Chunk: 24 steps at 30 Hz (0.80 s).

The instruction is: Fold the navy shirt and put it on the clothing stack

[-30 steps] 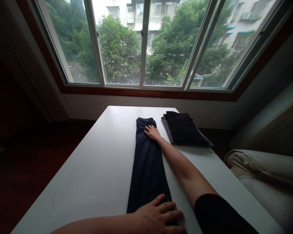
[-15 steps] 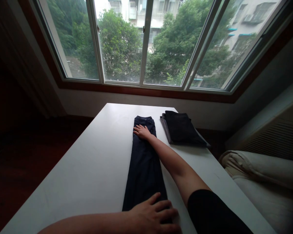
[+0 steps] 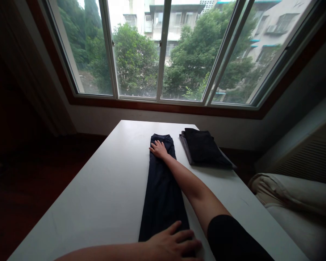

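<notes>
A pair of dark navy trousers (image 3: 163, 195) lies lengthwise on the white table (image 3: 103, 188), folded into a long narrow strip with the waistband at the far end. My right hand (image 3: 159, 149) rests flat on the trousers just below the waistband, fingers spread. Near the front edge of the view, my left hand (image 3: 172, 242) lies across the lower part of the legs, its fingers apart and reaching to the right edge of the cloth. The trouser ends beneath and behind the left hand are hidden.
A stack of folded black and grey clothes (image 3: 206, 148) sits at the table's far right. To the right of the table is a rolled pale bedding-like bundle (image 3: 296, 188). A wide window (image 3: 160, 54) stands beyond the far edge, with a curtain (image 3: 29, 72) at left.
The whole view has shifted slightly, so things sit a little lower. Both hands stay on the trousers in nearly the same places; the trousers lie as before.
</notes>
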Each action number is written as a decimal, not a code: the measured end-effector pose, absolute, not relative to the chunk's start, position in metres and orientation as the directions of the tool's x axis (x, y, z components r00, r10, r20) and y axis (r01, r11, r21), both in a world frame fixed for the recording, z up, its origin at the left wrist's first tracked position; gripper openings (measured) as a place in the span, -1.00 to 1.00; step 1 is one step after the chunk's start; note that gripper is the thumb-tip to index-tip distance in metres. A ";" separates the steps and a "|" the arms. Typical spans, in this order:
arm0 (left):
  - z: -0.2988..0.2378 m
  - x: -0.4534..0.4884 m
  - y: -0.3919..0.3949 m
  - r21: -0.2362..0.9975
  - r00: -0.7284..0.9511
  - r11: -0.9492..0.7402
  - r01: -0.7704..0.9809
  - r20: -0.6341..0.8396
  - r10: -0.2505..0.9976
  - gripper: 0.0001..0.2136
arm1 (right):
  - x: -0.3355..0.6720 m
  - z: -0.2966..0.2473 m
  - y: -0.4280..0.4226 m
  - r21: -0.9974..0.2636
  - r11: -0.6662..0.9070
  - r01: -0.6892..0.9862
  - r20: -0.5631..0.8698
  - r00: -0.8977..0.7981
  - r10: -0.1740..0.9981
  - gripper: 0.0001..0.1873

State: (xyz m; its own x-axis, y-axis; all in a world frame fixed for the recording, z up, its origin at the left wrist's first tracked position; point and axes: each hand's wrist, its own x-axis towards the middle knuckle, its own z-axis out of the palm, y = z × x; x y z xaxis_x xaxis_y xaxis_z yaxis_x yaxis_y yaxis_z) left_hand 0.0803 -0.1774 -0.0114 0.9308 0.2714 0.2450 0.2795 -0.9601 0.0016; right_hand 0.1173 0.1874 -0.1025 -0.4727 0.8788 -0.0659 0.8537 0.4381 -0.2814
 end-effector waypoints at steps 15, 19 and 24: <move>-0.009 0.084 -0.180 0.091 0.934 -0.957 0.277 0.207 0.290 -0.59 | 0.162 -0.105 0.151 -0.274 0.442 0.854 0.038 -0.450 0.892 -0.26; -0.013 0.085 -0.181 0.096 0.930 -0.954 0.284 0.214 0.299 -0.59 | 0.185 -0.112 0.166 -0.303 0.342 0.889 -0.126 -0.394 0.911 -0.21; -0.018 0.085 -0.181 0.109 0.931 -0.953 0.283 0.206 0.300 -0.58 | 0.191 -0.117 0.167 -0.318 0.351 0.881 -0.122 -0.406 0.906 -0.20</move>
State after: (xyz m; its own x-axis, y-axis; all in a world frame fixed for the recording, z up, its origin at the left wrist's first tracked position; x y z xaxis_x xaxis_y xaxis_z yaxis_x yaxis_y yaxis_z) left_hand 0.0846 -0.1815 -0.0176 0.9313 0.3001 0.2063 0.2829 -0.9530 0.1087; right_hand 0.1912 0.1672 -0.1168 -0.4055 0.9059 -0.1224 0.8806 0.3512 -0.3181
